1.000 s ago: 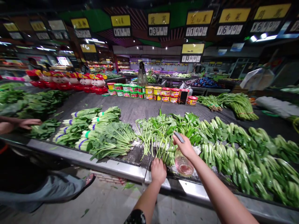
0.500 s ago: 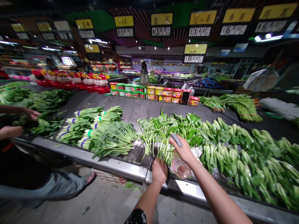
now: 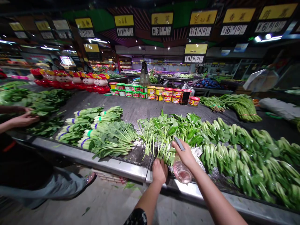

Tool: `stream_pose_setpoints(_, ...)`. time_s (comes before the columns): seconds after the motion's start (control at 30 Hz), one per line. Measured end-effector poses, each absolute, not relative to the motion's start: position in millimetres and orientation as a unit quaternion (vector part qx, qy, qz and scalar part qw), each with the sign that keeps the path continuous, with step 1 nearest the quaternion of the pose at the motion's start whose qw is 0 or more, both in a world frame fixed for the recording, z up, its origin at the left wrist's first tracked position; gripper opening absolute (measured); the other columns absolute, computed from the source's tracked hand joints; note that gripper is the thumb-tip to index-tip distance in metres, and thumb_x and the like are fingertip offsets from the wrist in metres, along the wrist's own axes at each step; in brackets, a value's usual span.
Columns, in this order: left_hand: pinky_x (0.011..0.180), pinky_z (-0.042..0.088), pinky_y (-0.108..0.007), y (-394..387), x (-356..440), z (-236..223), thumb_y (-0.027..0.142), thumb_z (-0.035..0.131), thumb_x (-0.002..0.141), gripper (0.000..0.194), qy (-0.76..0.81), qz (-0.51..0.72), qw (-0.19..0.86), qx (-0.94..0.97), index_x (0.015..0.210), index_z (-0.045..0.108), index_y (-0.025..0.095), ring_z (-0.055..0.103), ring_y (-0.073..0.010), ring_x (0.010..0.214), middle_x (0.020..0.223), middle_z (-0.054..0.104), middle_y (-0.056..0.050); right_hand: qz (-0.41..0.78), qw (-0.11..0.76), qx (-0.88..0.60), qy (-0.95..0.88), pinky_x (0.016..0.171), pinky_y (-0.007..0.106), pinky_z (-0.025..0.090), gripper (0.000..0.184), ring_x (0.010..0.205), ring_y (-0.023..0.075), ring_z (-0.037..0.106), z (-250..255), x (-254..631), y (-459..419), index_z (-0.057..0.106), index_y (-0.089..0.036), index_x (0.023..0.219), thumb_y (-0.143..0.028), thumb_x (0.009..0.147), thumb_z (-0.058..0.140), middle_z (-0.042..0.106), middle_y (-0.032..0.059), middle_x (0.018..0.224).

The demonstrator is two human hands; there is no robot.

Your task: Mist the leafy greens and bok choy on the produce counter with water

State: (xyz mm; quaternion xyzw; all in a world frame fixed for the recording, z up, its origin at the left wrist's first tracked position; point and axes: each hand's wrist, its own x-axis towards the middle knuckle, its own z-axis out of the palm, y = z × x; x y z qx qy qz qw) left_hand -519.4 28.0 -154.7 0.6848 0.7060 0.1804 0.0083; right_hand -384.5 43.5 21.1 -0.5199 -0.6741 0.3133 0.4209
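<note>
My right hand (image 3: 185,153) is wrapped round the neck of a clear spray bottle (image 3: 182,173) with a grey top. The bottle tilts, its base towards me, over the front of the vegetable stand. Just beyond it lie loose leafy greens with long thin stems (image 3: 161,132). My left hand (image 3: 159,171) is at the stand's front edge, by the lower stem ends. Its fingers are curled and together, and what lies under them is hidden.
Taped bundles of greens (image 3: 87,134) and loose leafy greens (image 3: 117,137) lie to the left, bok choy (image 3: 234,162) to the right. Tubs (image 3: 159,93) and a dark spray bottle (image 3: 144,76) stand behind. At far left, another person's hand (image 3: 24,118) touches greens. A metal rail (image 3: 112,165) edges the stand.
My right hand and the spray bottle have shifted slightly right and towards me, the bottle tilting a little. My left hand has stayed put. The other person's hands have moved among the greens.
</note>
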Motion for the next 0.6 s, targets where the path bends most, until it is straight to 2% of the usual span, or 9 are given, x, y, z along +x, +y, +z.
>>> stream_pose_setpoints(0.1,0.097,0.037,-0.039,29.3,-519.6,-156.0,0.025,0.038,0.088,0.026,0.704,0.179,0.011,0.688,0.103,0.057,0.016,0.049,-0.0272,0.109,0.108,0.055,-0.012,0.323,0.455,-0.516,-0.65,0.068,0.036,0.048,0.042,0.074,0.0214,0.059,16.2,-376.6,42.2,0.06,-0.022,0.103,-0.056,0.084,0.045,0.064,0.0055,0.088)
stream_pose_setpoints(0.23,0.1,0.034,-0.039,31.3,-519.8,-157.1,0.025,0.038,0.088,0.028,0.697,0.177,0.012,0.695,0.103,0.058,0.013,0.048,-0.0281,0.111,0.11,0.056,-0.014,0.307,0.497,-0.513,-0.629,0.076,0.038,0.049,0.043,0.082,0.0222,0.06,12.4,-365.3,39.9,0.058,-0.022,0.111,-0.054,0.084,0.046,0.064,0.0061,0.094)
stream_pose_setpoints(0.33,0.101,0.033,-0.04,32.4,-519.7,-157.2,0.025,0.038,0.088,0.028,0.695,0.176,0.011,0.697,0.103,0.058,0.013,0.048,-0.0279,0.11,0.11,0.056,-0.015,0.311,0.508,-0.527,-0.606,0.07,0.038,0.05,0.047,0.079,0.0236,0.061,12.8,-357.1,38.1,0.057,-0.023,0.115,-0.055,0.083,0.047,0.064,0.0061,0.092)
stream_pose_setpoints(0.4,0.101,0.032,-0.041,32.8,-519.5,-156.9,0.025,0.037,0.088,0.03,0.694,0.176,0.01,0.698,0.105,0.058,0.012,0.048,-0.0276,0.111,0.11,0.056,-0.015,0.32,0.502,-0.543,-0.592,0.066,0.038,0.049,0.047,0.075,0.0244,0.061,13.6,-352.1,36.6,0.059,-0.022,0.113,-0.056,0.081,0.049,0.065,0.006,0.089)
stream_pose_setpoints(0.5,0.101,0.033,-0.041,33.3,-519.3,-156.2,0.026,0.036,0.089,0.032,0.694,0.176,0.008,0.698,0.109,0.057,0.012,0.047,-0.0274,0.112,0.111,0.056,-0.014,0.328,0.507,-0.559,-0.569,0.067,0.038,0.049,0.045,0.081,0.0257,0.061,12.8,-345.2,34.6,0.06,-0.021,0.107,-0.056,0.081,0.049,0.065,0.0066,0.091)
stream_pose_setpoints(0.6,0.102,0.032,-0.04,34.0,-519.3,-155.9,0.026,0.037,0.089,0.033,0.693,0.177,0.006,0.699,0.11,0.058,0.012,0.046,-0.0271,0.113,0.111,0.057,-0.014,0.331,0.504,-0.57,-0.558,0.063,0.037,0.049,0.041,0.082,0.0259,0.061,7.5,-338.7,33.8,0.062,-0.02,0.09,-0.057,0.082,0.047,0.064,0.0077,0.088)
